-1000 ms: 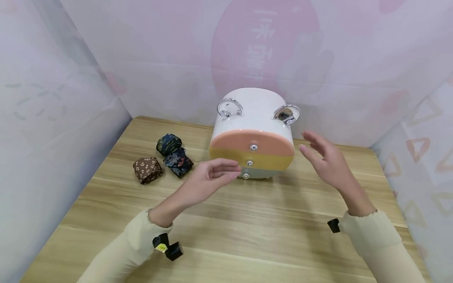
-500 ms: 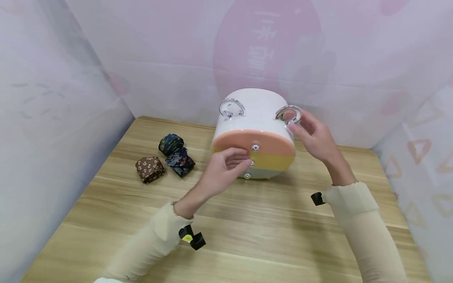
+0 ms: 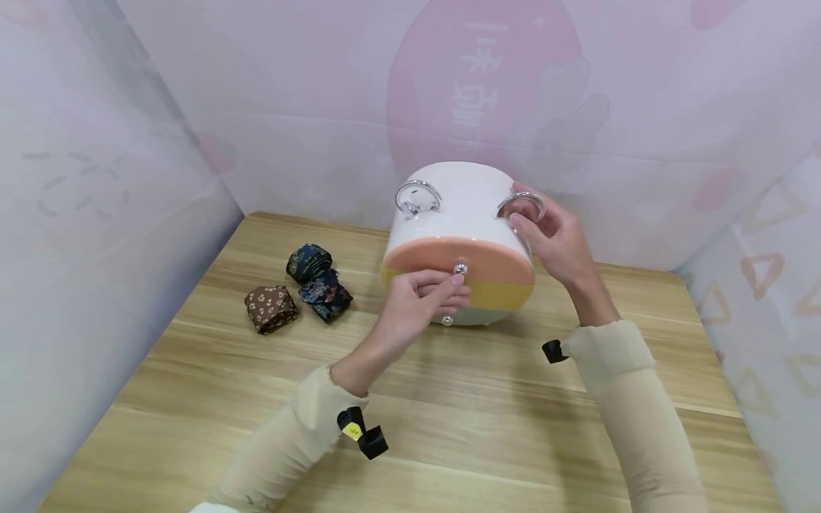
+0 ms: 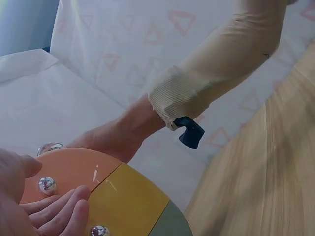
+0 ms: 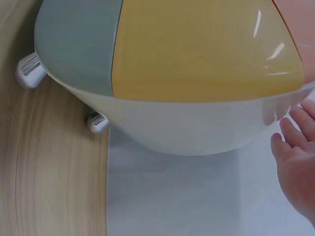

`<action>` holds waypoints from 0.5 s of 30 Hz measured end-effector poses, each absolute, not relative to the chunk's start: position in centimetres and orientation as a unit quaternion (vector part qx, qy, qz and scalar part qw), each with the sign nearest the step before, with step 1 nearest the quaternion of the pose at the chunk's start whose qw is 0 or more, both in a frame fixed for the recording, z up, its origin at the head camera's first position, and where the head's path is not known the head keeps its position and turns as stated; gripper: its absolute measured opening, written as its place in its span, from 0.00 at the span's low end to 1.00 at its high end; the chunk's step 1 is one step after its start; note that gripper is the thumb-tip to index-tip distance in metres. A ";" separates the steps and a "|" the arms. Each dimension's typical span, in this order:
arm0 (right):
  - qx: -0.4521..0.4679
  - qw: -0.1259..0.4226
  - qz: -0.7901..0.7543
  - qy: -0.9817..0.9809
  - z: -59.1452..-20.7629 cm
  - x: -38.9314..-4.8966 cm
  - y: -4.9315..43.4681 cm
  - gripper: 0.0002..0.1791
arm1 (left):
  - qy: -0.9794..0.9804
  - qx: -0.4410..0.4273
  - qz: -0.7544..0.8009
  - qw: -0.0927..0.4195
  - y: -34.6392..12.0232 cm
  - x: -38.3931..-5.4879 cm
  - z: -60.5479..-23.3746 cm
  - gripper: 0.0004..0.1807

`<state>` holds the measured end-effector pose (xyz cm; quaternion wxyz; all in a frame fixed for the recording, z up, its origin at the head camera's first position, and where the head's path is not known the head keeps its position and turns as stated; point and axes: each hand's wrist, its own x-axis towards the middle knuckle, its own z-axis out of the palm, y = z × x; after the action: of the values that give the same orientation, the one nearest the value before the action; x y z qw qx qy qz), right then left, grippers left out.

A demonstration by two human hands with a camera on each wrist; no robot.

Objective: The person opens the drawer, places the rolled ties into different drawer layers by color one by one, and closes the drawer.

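Head view: left hand [image 3: 413, 303] covers middle drawer knob [image 4: 99, 230]. Right wrist view: right edge cuts off right hand [image 5: 298, 169].

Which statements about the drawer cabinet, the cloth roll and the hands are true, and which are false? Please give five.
1. The white glossy cabinet stands on the wood-grained table. True.
2. It has four coloured fronts. False: three, an orange front, yellow front and grey-green front.
3. The left hand is at the round silver knob, the right hand at the right chrome ring. True.
4. The brown flowered roll lies on the table. True.
5. The right hand holds this roll. False: it is at the ring.
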<state>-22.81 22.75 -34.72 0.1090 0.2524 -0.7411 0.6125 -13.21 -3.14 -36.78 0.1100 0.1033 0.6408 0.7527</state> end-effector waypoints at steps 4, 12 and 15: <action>0.235 0.115 0.620 -0.740 -34.8 -23.2 22.4 0.11 | 0.636 0.088 0.760 0.096 -2.7 -13.3 -36.8 0.18; 0.244 0.137 0.632 -0.723 -35.4 -23.4 22.0 0.06 | 0.612 0.059 0.785 0.077 -1.8 -13.5 -37.1 0.19; 0.248 0.139 0.636 -0.717 -35.6 -23.4 21.9 0.07 | 0.604 0.055 0.792 0.065 -1.6 -13.6 -37.3 0.18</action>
<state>-23.37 21.90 -35.63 0.1393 0.2483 -0.7168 0.6365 -13.55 -1.63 -37.26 0.0654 0.0550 0.6040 0.7924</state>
